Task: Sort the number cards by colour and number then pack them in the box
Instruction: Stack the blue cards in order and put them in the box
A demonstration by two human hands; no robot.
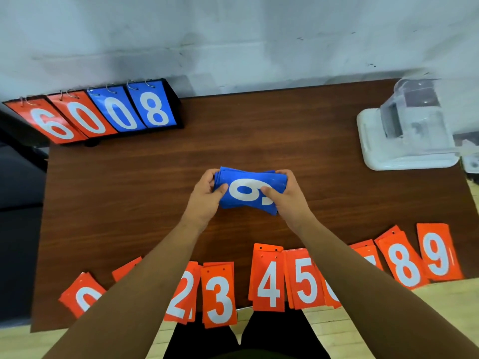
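Note:
A stack of blue number cards [248,191] is held above the middle of the brown table [129,193], its top card showing a white 9 turned sideways. My left hand [207,194] grips the stack's left end and my right hand [283,195] grips its right end, thumbs on top. Orange number cards [268,281] lie in a row of small piles along the table's near edge, ordered 0 to 9. My forearms hide the 1, part of the 6 and most of the 7.
A flip scoreboard [103,114] with orange and blue cards reading 6, 0, 0, 8 stands at the table's far left corner. A clear plastic box on a white lid or base [407,128] sits at the far right. A white wall runs behind the table.

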